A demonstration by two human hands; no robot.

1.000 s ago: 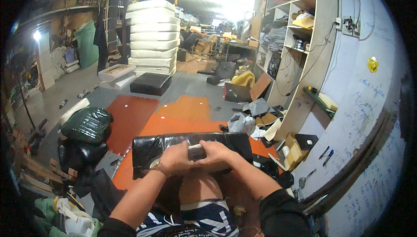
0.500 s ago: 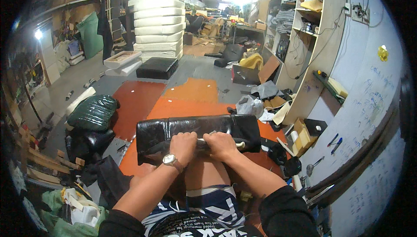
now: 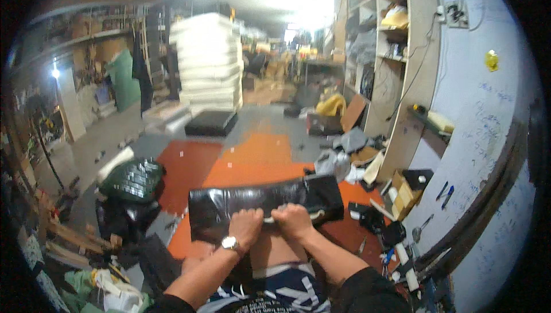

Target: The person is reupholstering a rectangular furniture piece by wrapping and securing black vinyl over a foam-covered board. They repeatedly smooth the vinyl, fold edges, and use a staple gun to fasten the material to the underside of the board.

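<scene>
Across my lap lies a long black glossy cushion [image 3: 252, 195], its cover creased and shiny like leather. My left hand [image 3: 247, 228], with a watch on the wrist, is closed in a fist on the cushion's near edge. Close to its right, my right hand [image 3: 293, 221] grips the same edge, fingers curled under and out of sight. A thin cream strip of padding or lining [image 3: 268, 219] shows between and beside the fists. The cushion's top sags slightly in the middle, between raised ends. Its underside is hidden by my hands and legs.
Orange and red sheets [image 3: 264, 155] cover the floor ahead. To the left lies a green plastic-wrapped bundle [image 3: 135, 178]. A flat black cushion [image 3: 211, 122] sits before a tall stack of white foam pads [image 3: 209, 66]. Shelves [image 3: 396, 78] and a cardboard box [image 3: 404, 198] stand right.
The view has tilted up, so hands and cushion sit lower in the picture. The cushion's top edge now dips in the middle. Both hands keep their grip.
</scene>
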